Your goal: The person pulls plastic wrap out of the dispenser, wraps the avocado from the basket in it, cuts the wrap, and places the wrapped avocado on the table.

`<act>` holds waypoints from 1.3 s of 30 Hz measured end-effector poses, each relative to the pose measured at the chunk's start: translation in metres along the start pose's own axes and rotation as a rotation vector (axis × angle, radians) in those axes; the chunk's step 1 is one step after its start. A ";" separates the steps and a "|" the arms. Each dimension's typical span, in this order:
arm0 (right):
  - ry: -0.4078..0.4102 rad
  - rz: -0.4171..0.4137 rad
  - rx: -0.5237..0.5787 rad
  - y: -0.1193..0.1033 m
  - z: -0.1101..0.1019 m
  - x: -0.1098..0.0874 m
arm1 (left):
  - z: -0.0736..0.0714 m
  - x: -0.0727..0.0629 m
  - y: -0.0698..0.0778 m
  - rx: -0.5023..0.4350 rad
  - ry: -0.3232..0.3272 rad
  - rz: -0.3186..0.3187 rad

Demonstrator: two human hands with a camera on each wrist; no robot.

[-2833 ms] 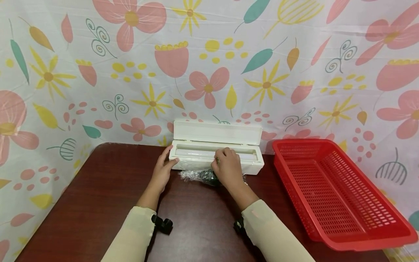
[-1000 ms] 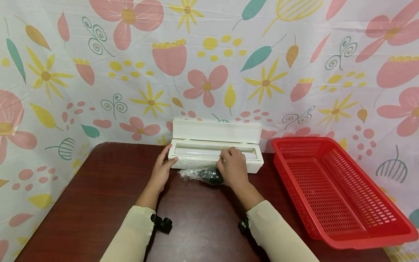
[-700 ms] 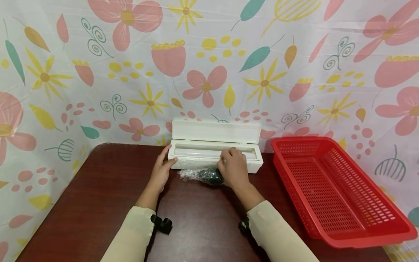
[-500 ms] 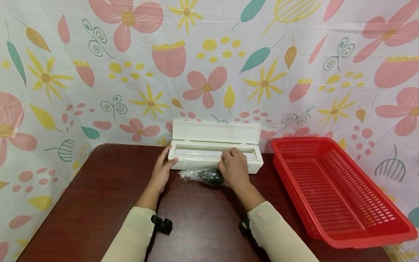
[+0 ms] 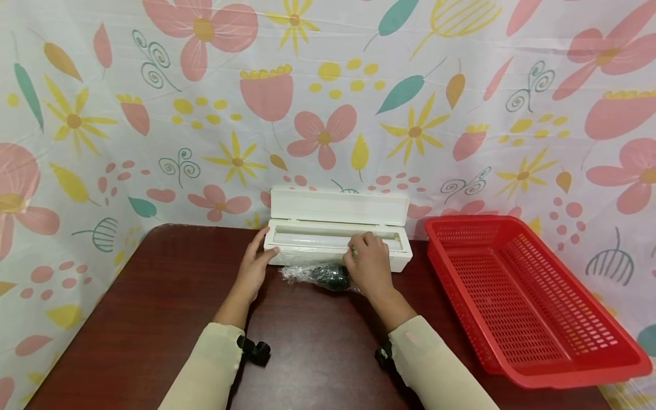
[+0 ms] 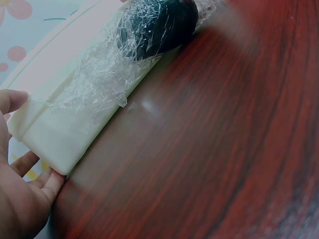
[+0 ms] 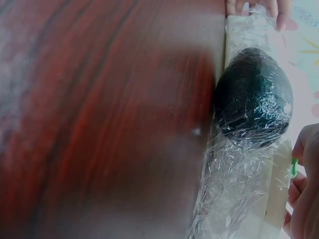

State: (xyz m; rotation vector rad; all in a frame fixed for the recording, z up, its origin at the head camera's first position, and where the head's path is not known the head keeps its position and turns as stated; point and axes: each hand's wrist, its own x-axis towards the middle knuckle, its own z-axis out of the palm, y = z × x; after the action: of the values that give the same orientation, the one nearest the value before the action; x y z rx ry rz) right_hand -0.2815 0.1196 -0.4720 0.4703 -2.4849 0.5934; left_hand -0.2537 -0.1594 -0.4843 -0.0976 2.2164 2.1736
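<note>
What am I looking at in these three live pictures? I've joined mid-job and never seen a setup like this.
There is no robot: these are a person's two bare hands. The widest picture comes from a camera worn on the head, looking forward and down; the two close-ups come from cameras on each wrist.

On the reddish-brown wood-grain table stands a long white rectangular box, its lid open, with a whitish roll inside. In front lies a dark rounded object wrapped in clear plastic film. To the right is a red perforated plastic basket.

The left hand holds the box's left end. The right hand pinches a small bright-green piece at the box's front edge; its shape is mostly hidden.
</note>
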 end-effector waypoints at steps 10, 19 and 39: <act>0.023 -0.005 0.001 0.003 0.000 0.000 | 0.000 0.013 -0.021 0.004 0.033 0.031; 0.065 -0.013 0.007 0.004 0.001 -0.002 | 0.001 0.016 -0.027 0.015 0.051 0.056; 0.044 0.019 -0.009 0.006 -0.003 -0.003 | 0.002 -0.003 0.006 -0.005 0.007 -0.004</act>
State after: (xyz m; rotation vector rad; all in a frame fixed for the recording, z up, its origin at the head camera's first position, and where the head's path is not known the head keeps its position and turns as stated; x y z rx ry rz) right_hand -0.2801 0.1267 -0.4730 0.4266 -2.4513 0.5941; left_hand -0.2506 -0.1573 -0.4784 -0.1102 2.2119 2.1802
